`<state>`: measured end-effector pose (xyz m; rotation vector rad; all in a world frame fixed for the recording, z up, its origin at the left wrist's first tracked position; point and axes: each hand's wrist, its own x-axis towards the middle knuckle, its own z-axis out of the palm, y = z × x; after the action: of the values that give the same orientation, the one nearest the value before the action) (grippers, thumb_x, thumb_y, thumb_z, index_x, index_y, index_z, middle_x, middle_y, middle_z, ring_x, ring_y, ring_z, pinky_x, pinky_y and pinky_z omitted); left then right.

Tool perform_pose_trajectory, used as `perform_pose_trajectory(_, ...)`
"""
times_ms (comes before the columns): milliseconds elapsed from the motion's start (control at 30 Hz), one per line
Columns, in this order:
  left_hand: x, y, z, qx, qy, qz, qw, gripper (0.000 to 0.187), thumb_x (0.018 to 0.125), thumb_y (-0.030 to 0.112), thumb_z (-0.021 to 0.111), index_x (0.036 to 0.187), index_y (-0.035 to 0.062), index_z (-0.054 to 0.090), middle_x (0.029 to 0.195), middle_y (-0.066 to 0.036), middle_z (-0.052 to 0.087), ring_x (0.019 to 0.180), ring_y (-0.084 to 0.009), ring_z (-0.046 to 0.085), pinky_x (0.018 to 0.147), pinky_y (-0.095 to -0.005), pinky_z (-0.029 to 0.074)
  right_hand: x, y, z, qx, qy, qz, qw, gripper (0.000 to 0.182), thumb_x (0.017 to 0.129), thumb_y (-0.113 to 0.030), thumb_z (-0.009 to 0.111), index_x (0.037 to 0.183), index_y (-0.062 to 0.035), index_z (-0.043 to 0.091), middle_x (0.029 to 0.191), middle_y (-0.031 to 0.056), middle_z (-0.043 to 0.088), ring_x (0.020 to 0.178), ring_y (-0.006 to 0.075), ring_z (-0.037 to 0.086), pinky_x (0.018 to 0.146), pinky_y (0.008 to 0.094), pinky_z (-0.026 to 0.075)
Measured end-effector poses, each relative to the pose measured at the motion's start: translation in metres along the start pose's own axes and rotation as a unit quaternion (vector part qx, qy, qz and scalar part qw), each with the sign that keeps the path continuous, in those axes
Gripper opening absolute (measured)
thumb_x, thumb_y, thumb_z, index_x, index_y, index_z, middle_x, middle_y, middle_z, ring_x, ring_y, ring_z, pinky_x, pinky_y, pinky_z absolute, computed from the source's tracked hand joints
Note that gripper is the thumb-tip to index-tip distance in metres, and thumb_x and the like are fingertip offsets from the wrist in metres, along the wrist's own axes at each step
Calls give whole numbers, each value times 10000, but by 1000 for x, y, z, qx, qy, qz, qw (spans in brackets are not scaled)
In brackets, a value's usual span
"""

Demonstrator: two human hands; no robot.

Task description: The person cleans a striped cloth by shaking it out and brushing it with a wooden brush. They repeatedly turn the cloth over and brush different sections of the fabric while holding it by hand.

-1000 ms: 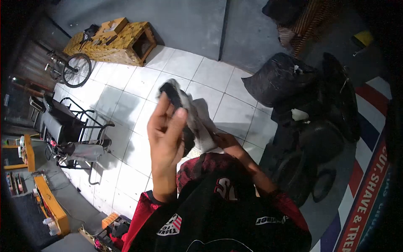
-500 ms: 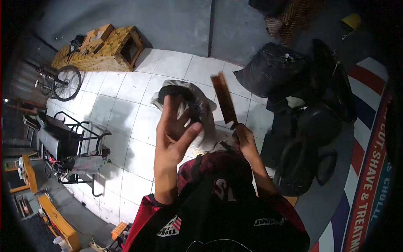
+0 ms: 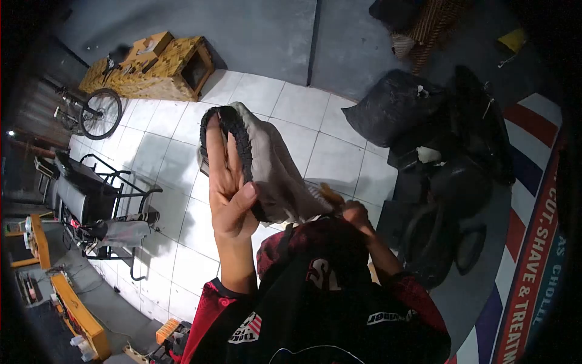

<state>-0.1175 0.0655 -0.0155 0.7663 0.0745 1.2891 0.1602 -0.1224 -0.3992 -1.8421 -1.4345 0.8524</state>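
My left hand [image 3: 233,200] has its fingers stretched out inside the mouth of a grey cloth item [image 3: 276,164] edged with a gathered black band. The thumb stands apart, outside the band. This cloth stretches from my fingers down toward my lap; its exact kind I cannot make out. My right hand [image 3: 356,216] is closed around a brown wooden-looking brush [image 3: 330,194], blurred and mostly hidden, close to the cloth's lower right end.
White floor tiles [image 3: 303,106] spread ahead. Black bags [image 3: 394,106] lie to the right beside a striped sign [image 3: 515,291]. On the left are a black chair [image 3: 91,191], a bicycle [image 3: 102,114] and a yellow-patterned bench [image 3: 145,82].
My left hand has gone into the cloth's opening, and the cloth has come up and left. My right hand has lowered the brush from upright to beside the cloth.
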Motion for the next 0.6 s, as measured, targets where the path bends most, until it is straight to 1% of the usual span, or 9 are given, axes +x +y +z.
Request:
perform_pose_trajectory(33, -1, 0, 3, 25, 18, -25, 999, 902, 662, -74, 554, 1394, 19, 35, 1404, -174, 211, 1285, -242, 266, 1025, -327, 272, 0, -3, -5, -24, -11, 42, 999, 461, 868, -458, 416, 871, -27, 580, 797, 172, 601, 745, 350, 578, 631, 376, 460)
perform_pose_trajectory(100, 0, -3, 11, 71, 52, -72, 994, 885, 665, -107, 515, 1395, 20, 30, 1411, -176, 195, 1292, -245, 252, 1020, -320, 275, 30, -92, -49, -164, -42, 79, 982, 444, 896, -440, 381, 881, -37, 567, 715, 142, 586, 637, 293, 581, 550, 340, 447)
perform_pose_trajectory(200, -2, -30, 10, 88, 83, -107, 987, 864, 670, -170, 451, 1400, 34, 37, 1436, -175, 139, 1320, -232, 187, 993, -290, 282, 42, -193, -77, 202, 47, 129, 970, 353, 931, -370, 361, 892, -60, 524, 588, 48, 491, 465, 150, 470, 429, 261, 358)
perform_pose_trajectory(267, 1, -45, 18, 78, 85, -118, 986, 838, 693, -180, 447, 1396, 22, 37, 1441, -165, 132, 1327, -222, 163, 983, -299, 289, 42, -263, -98, 354, 54, 108, 927, 259, 939, -239, 374, 865, -29, 506, 588, 5, 444, 514, 88, 425, 473, 251, 363)
perform_pose_trajectory(367, 10, -60, 27, 111, 72, -111, 985, 842, 692, -188, 448, 1396, 25, 38, 1439, -150, 161, 1303, -217, 229, 960, -300, 322, 32, -273, -83, 374, 38, -23, 927, 194, 936, -214, 390, 892, -44, 472, 587, -10, 418, 445, 61, 356, 403, 223, 297)
perform_pose_trajectory(400, 14, -58, 31, 106, 57, -110, 987, 841, 692, -188, 446, 1395, 24, 36, 1437, -150, 171, 1294, -218, 251, 954, -298, 331, 28, -282, -82, 368, 13, -38, 929, 205, 936, -215, 390, 901, -33, 477, 600, 2, 434, 447, 66, 373, 410, 227, 307)
perform_pose_trajectory(467, 19, -58, 38, 111, 35, -94, 989, 835, 688, -181, 445, 1392, 15, 41, 1424, -156, 211, 1248, -226, 340, 945, -300, 358, 31, -260, -75, 210, 34, -114, 970, 203, 892, -192, 461, 980, -15, 506, 701, 84, 529, 544, 167, 501, 486, 292, 386)
perform_pose_trajectory(533, 25, -59, 43, 90, 35, -55, 994, 825, 688, -169, 452, 1389, 6, 54, 1421, -158, 216, 1239, -235, 352, 963, -308, 354, 36, -196, -61, 44, 1, -173, 984, 232, 860, -165, 489, 1029, -9, 521, 771, 124, 565, 627, 241, 552, 542, 344, 426)
perform_pose_trajectory(600, 29, -56, 41, 42, 37, -22, 998, 803, 709, -122, 474, 1386, 7, 64, 1400, -166, 253, 1261, -263, 323, 996, -336, 337, 29, -127, -65, -80, -77, -69, 991, 270, 812, -169, 532, 1040, -25, 555, 872, 138, 583, 730, 341, 553, 606, 409, 433)
